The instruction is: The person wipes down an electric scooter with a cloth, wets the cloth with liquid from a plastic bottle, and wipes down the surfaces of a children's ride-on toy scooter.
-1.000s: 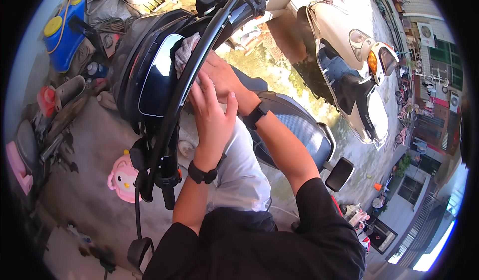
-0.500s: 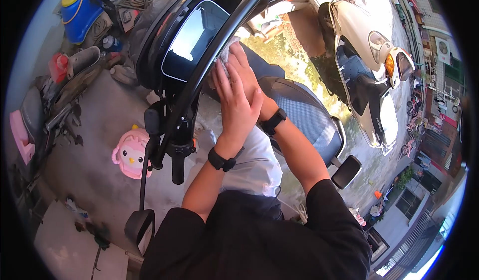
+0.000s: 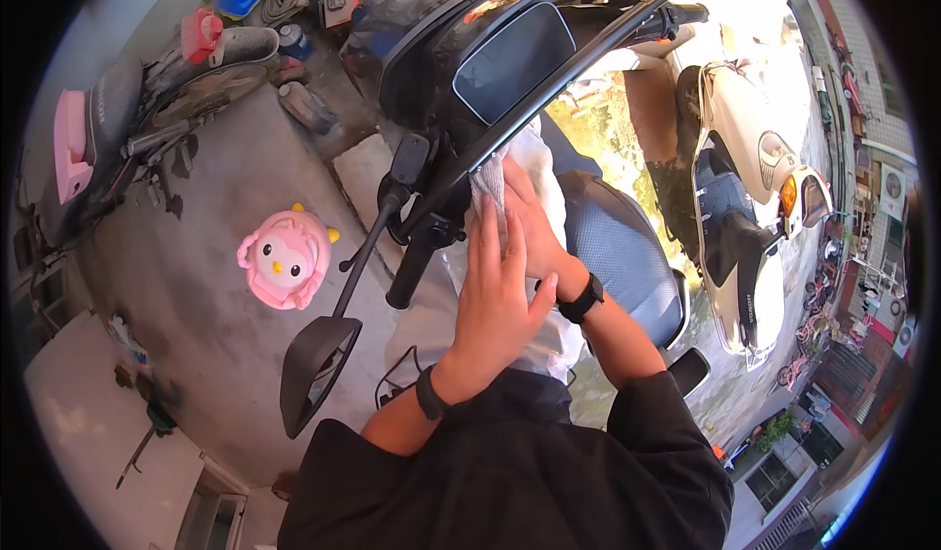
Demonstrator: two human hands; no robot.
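A light grey cloth (image 3: 487,185) lies against the lower side of the scooter's black handlebar bar (image 3: 559,87). On the cloth rest the fingers of my left hand (image 3: 497,300), stretched out and slightly spread. My right hand (image 3: 529,226) is just beyond it, pressed on the cloth near the bar; its fingertips are partly hidden by the cloth and bar. Above the bar sits the scooter's dark display screen (image 3: 515,60). The black left grip (image 3: 417,271) and a mirror (image 3: 319,369) are to the left of my hands.
A pink toy-faced object (image 3: 287,258) stands on the floor at left. The black scooter seat (image 3: 622,256) is to the right of my hands, and a white scooter (image 3: 750,128) stands farther right. Another scooter (image 3: 113,128) with a pink part is at far left.
The view has shifted, with the scooter front now higher and farther right. Both hands and the cloth have moved down along the bar, away from the screen's edge toward the left grip.
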